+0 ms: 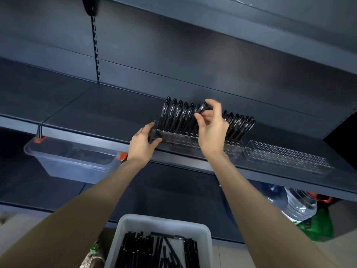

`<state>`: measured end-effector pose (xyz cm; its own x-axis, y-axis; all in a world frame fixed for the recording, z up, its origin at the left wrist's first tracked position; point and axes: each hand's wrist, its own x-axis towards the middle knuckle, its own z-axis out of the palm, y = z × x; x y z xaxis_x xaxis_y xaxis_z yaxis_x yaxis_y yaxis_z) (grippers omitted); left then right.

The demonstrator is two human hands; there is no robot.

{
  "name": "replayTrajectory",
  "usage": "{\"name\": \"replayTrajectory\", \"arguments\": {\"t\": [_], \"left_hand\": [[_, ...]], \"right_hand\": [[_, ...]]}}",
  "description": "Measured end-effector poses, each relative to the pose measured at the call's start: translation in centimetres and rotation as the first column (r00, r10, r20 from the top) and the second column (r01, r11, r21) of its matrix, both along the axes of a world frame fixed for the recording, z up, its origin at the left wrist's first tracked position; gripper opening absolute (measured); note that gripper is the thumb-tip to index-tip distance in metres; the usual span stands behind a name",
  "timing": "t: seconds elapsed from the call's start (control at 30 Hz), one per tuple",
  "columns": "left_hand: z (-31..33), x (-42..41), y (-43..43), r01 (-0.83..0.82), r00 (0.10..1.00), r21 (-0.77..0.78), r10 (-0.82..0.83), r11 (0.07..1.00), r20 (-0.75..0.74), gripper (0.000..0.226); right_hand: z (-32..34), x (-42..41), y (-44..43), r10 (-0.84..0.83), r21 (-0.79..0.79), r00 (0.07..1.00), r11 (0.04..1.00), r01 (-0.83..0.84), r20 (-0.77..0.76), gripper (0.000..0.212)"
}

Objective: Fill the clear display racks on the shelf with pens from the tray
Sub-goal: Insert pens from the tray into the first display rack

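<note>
Nearest, at the bottom edge, a pale tray holds a loose heap of black pens lying mostly lengthwise. Both bare forearms reach up and away from it toward the dark shelf.

The left hand has its grip clamped on the left end of the left rack, thumb on the near face and fingers wrapped round the end. This clear rack stands at the shelf's near edge and carries two groups of upright black pens, one at its left and one at its right, all leaning slightly.

The right hand is between the two groups. Its grip is closed on a single pen, pinched near the top between thumb and fingertips. The pen is tilted, its lower end pointing down into the rack; I cannot tell whether the tip sits in a hole.

Just right of this rack, on the same shelf, lies the right rack, clear, its grid of holes unfilled.

Under the shelf on the left hangs a clear bin with orange clips. Lower right, beneath the shelf, stand large water bottles.
</note>
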<state>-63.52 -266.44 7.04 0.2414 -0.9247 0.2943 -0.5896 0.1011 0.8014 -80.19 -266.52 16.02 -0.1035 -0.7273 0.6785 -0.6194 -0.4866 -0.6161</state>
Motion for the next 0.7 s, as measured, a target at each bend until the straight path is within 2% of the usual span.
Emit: {"name": "replayTrajectory", "arguments": {"t": [0.1, 0.23, 0.4, 0.5, 0.7], "left_hand": [[-0.5, 0.1, -0.4, -0.017, 1.000, -0.063, 0.016, 0.998, -0.019, 0.049], [-0.6, 0.3, -0.6, 0.001, 1.000, -0.094, 0.000, 0.996, 0.007, 0.048], [-0.8, 0.3, -0.6, 0.005, 1.000, -0.096, -0.003, 0.995, 0.015, 0.050], [-0.8, 0.3, -0.6, 0.000, 1.000, -0.075, 0.001, 0.997, 0.019, 0.051], [-0.4, 0.5, -0.4, -0.004, 0.997, 0.000, 0.004, 1.000, 0.072, 0.057]], "right_hand": [[-1.1, 0.4, -0.3, -0.003, -0.013, 0.994, 1.000, 0.002, -0.114, 0.038], [-1.4, 0.9, -0.3, -0.039, -0.035, 0.960, 0.999, 0.030, -0.277, 0.036], [0.3, 1.0, -0.9, -0.027, 0.151, 0.888, 0.983, 0.107, -0.459, 0.038], [0.1, 1.2, -0.5, -0.012, 0.223, 0.893, 0.967, 0.125, -0.451, 0.038], [-0.4, 1.2, -0.6, -0.019, 0.246, 0.925, 0.962, 0.121, -0.379, 0.045]]}}
